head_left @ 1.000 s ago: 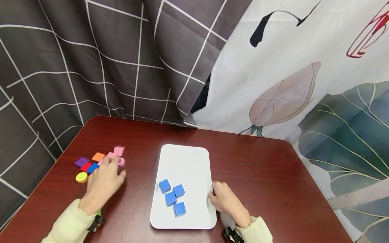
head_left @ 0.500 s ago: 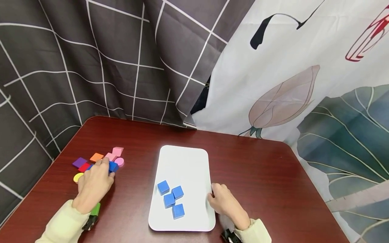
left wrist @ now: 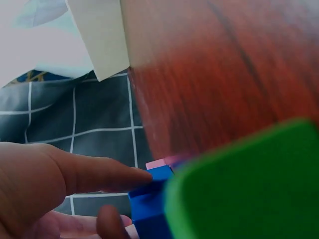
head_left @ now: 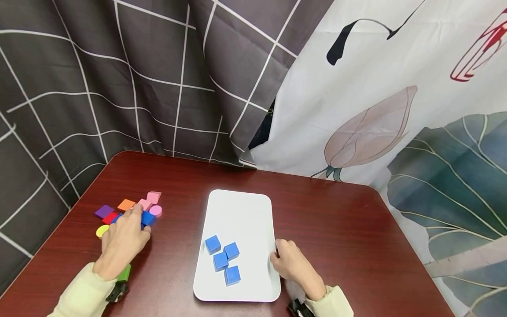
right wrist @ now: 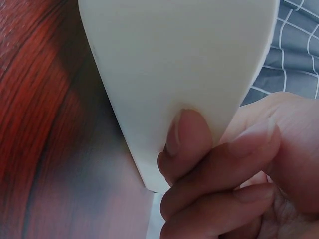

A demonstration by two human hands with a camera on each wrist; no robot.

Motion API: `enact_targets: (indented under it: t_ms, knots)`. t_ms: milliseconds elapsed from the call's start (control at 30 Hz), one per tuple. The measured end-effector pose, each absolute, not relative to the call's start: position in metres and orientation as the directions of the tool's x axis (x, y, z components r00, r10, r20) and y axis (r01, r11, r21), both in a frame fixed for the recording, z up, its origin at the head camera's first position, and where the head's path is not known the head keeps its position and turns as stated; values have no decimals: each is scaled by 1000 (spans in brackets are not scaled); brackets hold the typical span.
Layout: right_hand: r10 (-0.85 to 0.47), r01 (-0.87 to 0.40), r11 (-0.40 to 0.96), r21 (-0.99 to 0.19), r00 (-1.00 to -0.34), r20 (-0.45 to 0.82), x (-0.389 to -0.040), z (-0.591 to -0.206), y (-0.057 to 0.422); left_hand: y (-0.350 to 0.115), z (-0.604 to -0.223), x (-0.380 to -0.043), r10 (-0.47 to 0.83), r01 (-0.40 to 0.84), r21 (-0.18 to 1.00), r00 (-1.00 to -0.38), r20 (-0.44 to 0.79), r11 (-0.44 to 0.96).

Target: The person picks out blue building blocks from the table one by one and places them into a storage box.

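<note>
My left hand (head_left: 126, 235) reaches over a cluster of coloured blocks at the table's left side. Its thumb and fingers pinch a blue block (head_left: 148, 219), seen from the side in the left wrist view, where the thumb lies along one face. Part of the cluster is hidden under this hand. My right hand (head_left: 295, 264) grips the right rim of a white tray (head_left: 241, 211), fingers curled with a fingertip against the outer wall (right wrist: 174, 59) in the right wrist view. Several blue cubes (head_left: 220, 261) lie inside the tray, towards its near left part.
Around the left hand lie a purple block (head_left: 104, 211), an orange block (head_left: 126, 205), a red block (head_left: 109, 218), a yellow round piece (head_left: 101, 231), pink pieces (head_left: 153, 197) and, near the wrist, a green block (head_left: 124, 274). Curtains (head_left: 158, 66) hang behind the dark red table (head_left: 336, 220).
My left hand has drawn back left and nearer, off the pink pieces and onto the blue block, which now shows beside its fingers. The right hand stays at the tray rim.
</note>
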State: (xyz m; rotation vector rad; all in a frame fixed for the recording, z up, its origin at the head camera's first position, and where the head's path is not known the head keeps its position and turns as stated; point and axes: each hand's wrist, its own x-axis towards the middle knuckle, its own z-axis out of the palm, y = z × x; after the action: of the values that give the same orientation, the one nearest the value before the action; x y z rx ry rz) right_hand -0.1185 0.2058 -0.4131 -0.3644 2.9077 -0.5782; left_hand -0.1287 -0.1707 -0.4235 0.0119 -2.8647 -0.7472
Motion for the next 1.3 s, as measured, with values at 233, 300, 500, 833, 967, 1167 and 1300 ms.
enact_targets:
  t_ms: [233, 300, 500, 833, 967, 1167, 1300]
  knots:
    - [-260, -204, 895, -396, -961, -92, -118, -414, 206, -166, -416, -128, -41, 33, 504, -990, 134, 863]
    - [-257, -199, 896, -397, -961, -98, -118, -414, 206, -162, -414, -127, -34, 38, 507, -991, 133, 861]
    - [-259, -200, 894, -400, -961, -99, -118, -414, 206, -145, -407, -126, 1, 92, 531, -985, 170, 842]
    - [-254, -192, 895, -402, -961, -106, -117, -413, 206, -114, -391, -125, 47, 168, 615, -977, 208, 771]
    - [-254, -194, 895, -402, -962, -101, -117, -414, 206, -104, -390, -127, 59, 186, 673, -977, 207, 716]
    - [-255, -187, 894, -407, -960, -118, -119, -413, 207, -83, -395, -131, 77, 212, 713, -973, 217, 668]
    - [-252, -184, 894, -409, -961, -118, -118, -413, 207, -67, -401, -132, 113, 240, 713, -968, 222, 659]
